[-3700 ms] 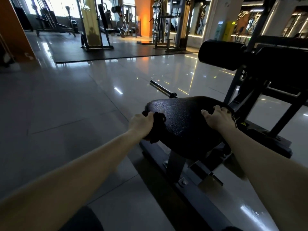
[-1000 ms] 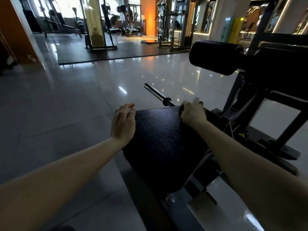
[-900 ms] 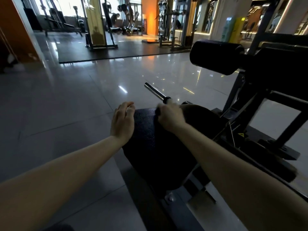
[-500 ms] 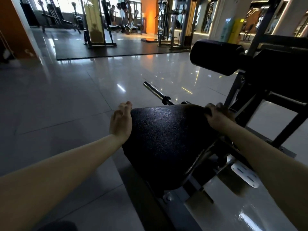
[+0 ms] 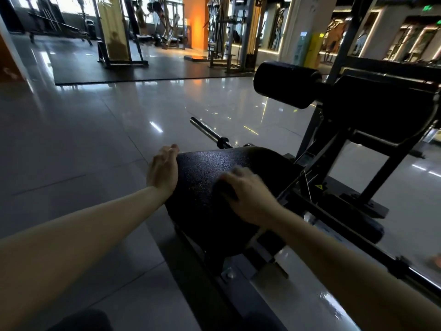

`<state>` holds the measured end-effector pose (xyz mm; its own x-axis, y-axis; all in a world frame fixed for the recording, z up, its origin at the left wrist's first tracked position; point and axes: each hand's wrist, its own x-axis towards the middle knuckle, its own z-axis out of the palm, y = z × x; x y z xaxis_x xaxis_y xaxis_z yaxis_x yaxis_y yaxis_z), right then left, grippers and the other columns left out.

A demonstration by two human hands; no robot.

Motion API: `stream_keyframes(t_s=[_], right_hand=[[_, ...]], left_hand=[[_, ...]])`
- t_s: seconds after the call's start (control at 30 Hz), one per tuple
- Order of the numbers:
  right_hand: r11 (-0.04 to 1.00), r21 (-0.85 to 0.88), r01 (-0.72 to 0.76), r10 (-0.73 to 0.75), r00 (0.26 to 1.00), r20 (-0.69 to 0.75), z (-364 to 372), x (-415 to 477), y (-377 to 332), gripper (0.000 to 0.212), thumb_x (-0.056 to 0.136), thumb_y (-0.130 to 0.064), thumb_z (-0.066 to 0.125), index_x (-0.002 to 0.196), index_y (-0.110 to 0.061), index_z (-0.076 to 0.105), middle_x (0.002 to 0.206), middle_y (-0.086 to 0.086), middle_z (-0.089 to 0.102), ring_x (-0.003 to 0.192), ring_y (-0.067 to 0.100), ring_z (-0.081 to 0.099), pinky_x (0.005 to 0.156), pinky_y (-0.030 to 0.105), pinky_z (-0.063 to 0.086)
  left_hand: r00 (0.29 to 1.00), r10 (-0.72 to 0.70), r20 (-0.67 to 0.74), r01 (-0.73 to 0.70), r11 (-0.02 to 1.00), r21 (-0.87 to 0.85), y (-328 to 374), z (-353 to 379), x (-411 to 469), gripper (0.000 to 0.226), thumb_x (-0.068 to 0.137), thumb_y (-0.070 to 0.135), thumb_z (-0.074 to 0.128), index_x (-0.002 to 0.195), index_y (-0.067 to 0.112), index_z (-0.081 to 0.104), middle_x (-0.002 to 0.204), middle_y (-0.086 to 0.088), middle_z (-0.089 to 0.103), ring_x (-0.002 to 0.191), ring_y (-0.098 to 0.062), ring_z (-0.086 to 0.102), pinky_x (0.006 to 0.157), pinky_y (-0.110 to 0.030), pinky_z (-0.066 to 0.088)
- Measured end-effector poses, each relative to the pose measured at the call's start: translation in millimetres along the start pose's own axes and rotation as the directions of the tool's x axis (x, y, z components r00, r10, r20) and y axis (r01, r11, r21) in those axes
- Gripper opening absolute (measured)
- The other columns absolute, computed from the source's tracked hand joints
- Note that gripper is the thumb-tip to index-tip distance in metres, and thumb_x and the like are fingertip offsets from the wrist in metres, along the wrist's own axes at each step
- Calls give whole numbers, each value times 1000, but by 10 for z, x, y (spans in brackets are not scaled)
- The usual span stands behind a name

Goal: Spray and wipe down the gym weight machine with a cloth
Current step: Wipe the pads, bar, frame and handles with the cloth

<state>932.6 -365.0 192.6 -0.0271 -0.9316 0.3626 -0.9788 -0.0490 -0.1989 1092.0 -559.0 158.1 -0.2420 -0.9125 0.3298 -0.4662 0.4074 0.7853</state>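
The dark cloth (image 5: 225,191) sits on top of the black seat pad (image 5: 210,163), near its middle. Our right hand (image 5: 249,198) holds it with bent fingers and pushes it down so it can rub the pad. That hand looks blurry. Our left hand (image 5: 163,172) lies flat and open on the pad's left edge, we think to steady us. Past the pad, a shiny metal bar (image 5: 206,132) sticks out over the floor (image 5: 95,144).
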Motion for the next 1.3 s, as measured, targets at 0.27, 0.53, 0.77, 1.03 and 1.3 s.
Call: stream_keyframes(t_s=[0.27, 0.53, 0.77, 1.03, 1.3], right_hand=[[828, -217, -516, 504, 856, -114, -125, 157, 615, 34, 93, -31, 56, 124, -17, 58, 123, 15, 54, 114, 38, 54, 91, 46, 48], [988, 87, 128, -129, 992, 5, -63, -268, -525, 36, 83, -35, 61, 117, -24, 61, 108, 4, 58, 102, 25, 56, 85, 37, 48], [741, -197, -642, 626, 767, -141, -294, -45, 1319, 36, 95, -38, 54, 127, -22, 56, 123, 16, 59, 109, 39, 60, 90, 46, 53], [995, 81, 62, -61, 998, -14, -26, -219, -686, 31, 82, -33, 68, 110, -20, 64, 103, 5, 57, 98, 27, 57, 78, 34, 47], [963, -9, -268, 266, 960, -89, -199, 20, 863, 37, 90, -28, 61, 126, -25, 63, 117, 13, 58, 107, 35, 59, 94, 42, 50]], left_hand=[[999, 16, 46, -20, 997, 77, 5, 12, 16, 42, 98, 35, 22, 109, 16, 58, 124, -19, 59, 115, -34, 52, 83, -33, 28], [996, -16, 91, 9, 997, 75, 146, -62, -46, 57, 97, 41, 19, 116, 9, 62, 125, -22, 61, 115, -37, 54, 96, -41, 38], [996, 14, 92, -25, 993, 117, 110, -39, -25, 45, 104, 33, 27, 117, 9, 63, 124, -22, 61, 114, -36, 53, 96, -39, 36], [993, 57, 106, -79, 973, 216, 118, -52, -33, 60, 97, 47, 19, 114, 9, 62, 120, -22, 63, 115, -37, 53, 95, -40, 35], [995, 8, 99, -31, 974, 224, 101, -27, 4, 46, 107, 35, 25, 126, 12, 61, 129, -22, 55, 121, -38, 46, 100, -40, 33]])
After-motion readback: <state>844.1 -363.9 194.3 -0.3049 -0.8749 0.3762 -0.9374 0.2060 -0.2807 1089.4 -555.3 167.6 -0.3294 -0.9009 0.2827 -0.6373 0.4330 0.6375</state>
